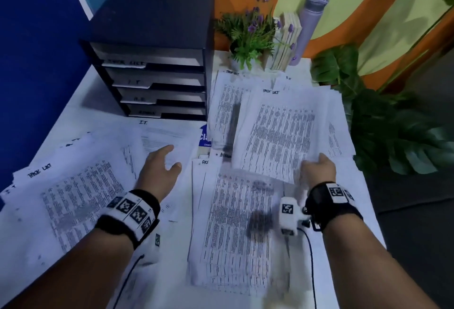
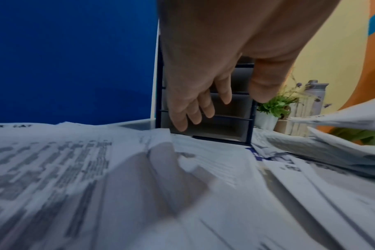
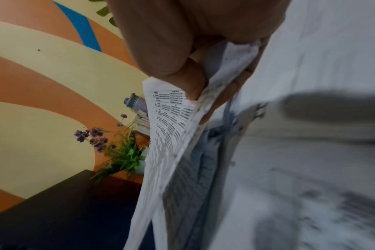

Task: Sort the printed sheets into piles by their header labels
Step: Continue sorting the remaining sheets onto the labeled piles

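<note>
A printed sheet [image 1: 277,134] headed "TASK LIST" was held lifted above the counter [image 1: 73,114] at its near right corner, pinched between thumb and fingers of the right hand [image 1: 319,167]; in the right wrist view the thumb [image 3: 171,55] was seen pressed on the sheet's upper face. Beneath it a further pile [image 1: 235,230] of sheets was spread on the counter, with more sheets [image 1: 223,102] behind. To the left a "TASK LIST" pile [image 1: 78,193] lay beside an "I.T." sheet [image 1: 164,134]. The left hand [image 1: 162,164] was held just above that sheet, its grip slack, fingers spread and nothing held. A labelled tray rack [image 1: 152,80] stood at the counter's back, with a plant [image 1: 248,36] and a bottle [image 1: 308,26] to its right.
</note>
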A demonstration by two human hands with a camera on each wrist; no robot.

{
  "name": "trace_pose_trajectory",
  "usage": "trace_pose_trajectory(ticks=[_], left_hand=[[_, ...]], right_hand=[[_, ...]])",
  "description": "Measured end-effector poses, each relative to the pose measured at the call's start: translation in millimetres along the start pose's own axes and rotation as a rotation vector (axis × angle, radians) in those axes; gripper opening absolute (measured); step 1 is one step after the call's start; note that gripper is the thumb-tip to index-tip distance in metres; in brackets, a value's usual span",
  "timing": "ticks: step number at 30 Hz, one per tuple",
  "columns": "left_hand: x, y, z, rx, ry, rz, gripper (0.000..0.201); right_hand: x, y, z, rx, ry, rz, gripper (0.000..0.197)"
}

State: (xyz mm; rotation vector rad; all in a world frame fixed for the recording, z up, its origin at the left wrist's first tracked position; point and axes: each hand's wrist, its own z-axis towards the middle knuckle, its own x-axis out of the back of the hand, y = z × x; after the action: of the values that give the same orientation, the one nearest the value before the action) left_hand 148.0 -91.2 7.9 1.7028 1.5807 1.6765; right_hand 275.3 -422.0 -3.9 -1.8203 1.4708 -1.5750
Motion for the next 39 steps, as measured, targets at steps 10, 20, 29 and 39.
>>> trace_pose_trajectory(ticks=[10,20,29,39], left_hand=[[57.4,-48.2,16.6,0.081,0.151,0.075,0.048],[125.2,-127.6,-10.6,0.421,0.187,0.510,0.077],[101.0,-155.9,-63.5,0.248,-0.161,0.675,0.094],[135.3,-163.6,-59.2,0.267,0.241,0.350,0.069]], right_hand=[[-65.8,-80.7,0.5,0.255,-0.004,-0.039,0.044],[-162.3,-16.9,-139.5,0.221,-0.529,-0.117,0.027],[-223.4,-25.9,-211.3,0.537,-0.727,-0.432,0.018],[-232.2,-16.4,-209.0,0.308,-0.495,-0.449,0.034]])
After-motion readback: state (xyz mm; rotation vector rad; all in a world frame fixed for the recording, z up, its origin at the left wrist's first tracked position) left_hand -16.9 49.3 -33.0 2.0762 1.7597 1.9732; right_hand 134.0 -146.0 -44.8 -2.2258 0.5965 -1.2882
